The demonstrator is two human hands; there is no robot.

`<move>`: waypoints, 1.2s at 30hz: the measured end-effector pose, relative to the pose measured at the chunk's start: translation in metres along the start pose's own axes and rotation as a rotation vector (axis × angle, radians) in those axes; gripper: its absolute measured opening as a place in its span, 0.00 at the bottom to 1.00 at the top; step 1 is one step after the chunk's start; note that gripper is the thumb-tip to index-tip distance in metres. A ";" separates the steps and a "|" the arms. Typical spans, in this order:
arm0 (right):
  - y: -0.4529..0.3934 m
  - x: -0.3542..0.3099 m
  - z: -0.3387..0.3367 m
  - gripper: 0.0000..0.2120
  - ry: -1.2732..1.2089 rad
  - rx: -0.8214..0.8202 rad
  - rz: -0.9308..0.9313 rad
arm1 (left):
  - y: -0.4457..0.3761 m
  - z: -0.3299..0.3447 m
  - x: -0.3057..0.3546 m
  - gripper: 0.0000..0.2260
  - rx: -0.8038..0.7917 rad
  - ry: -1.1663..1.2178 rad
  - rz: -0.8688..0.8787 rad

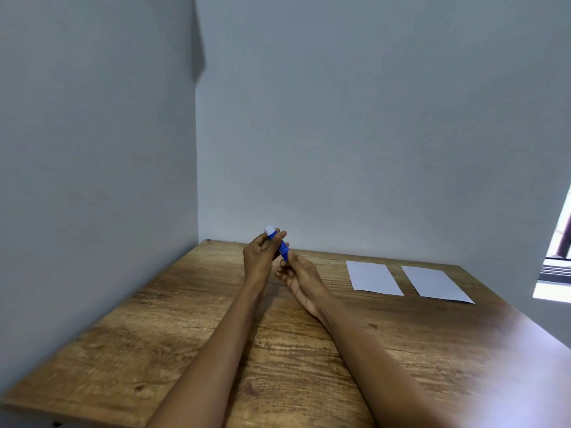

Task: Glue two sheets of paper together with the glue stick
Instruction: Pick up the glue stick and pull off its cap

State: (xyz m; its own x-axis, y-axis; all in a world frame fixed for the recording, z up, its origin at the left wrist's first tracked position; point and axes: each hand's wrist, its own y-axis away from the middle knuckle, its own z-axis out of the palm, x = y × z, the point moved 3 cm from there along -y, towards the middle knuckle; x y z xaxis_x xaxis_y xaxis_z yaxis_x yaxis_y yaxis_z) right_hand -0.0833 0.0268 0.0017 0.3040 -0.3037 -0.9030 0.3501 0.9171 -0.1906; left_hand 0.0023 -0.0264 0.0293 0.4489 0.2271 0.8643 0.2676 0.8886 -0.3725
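**Glue stick in both hands, sheets untouched — watch the cap and the reach**

Forearms fill the near view, meeting over the desk (185, 304). Left hand (258, 257) clamped round the upper end of the glue stick (282, 249), by its white end; right hand (298, 273) pinching the blue lower end. Stick held tilted, above the desk. Cap on or off: cannot tell.

Two sheets of paper (372, 278) (434, 284) lie flat, well to the right of the right hand, side by side, just apart.

Risks, as judged:
- small stick slips between fingertips while being twisted, drops and rolls
- too much glue wound out, smears or breaks
- loose sheet slides under the stroke unless held down
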 end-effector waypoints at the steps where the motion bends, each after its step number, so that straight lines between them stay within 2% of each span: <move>1: 0.000 0.002 0.001 0.12 0.003 0.003 0.025 | 0.001 0.000 0.000 0.11 -0.008 0.005 0.000; 5: -0.001 -0.002 0.002 0.19 0.069 0.032 0.130 | 0.007 0.011 0.003 0.03 -0.088 0.052 0.007; 8: 0.000 -0.002 -0.003 0.19 0.007 0.057 0.154 | 0.011 0.015 0.002 0.03 -0.117 0.028 0.033; 13: -0.003 0.007 0.003 0.19 -0.140 -0.062 0.166 | 0.005 0.007 0.003 0.09 0.005 0.007 0.053; 18: -0.002 0.003 -0.007 0.19 -0.085 -0.102 0.204 | 0.010 0.018 0.003 0.04 -0.115 0.063 0.064; 21: -0.002 0.006 -0.007 0.21 -0.118 -0.122 0.206 | 0.010 0.017 0.001 0.04 -0.095 0.038 0.064; 26: -0.003 0.004 -0.007 0.15 -0.153 -0.161 0.196 | 0.010 0.012 0.005 0.04 -0.067 0.061 0.101; 31: -0.006 0.005 -0.014 0.23 -0.099 -0.109 0.205 | 0.016 0.022 0.008 0.05 -0.155 0.070 0.090; 36: -0.009 0.006 -0.014 0.14 -0.180 -0.186 0.195 | 0.012 0.015 0.006 0.04 -0.117 0.055 0.117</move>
State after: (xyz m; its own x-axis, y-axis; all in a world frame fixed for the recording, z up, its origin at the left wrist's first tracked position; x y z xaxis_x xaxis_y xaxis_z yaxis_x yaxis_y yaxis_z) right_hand -0.0968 0.0201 -0.0071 0.5070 -0.1433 -0.8500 0.1071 0.9889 -0.1028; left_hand -0.0048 -0.0086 0.0354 0.5280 0.3012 0.7940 0.3068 0.8042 -0.5091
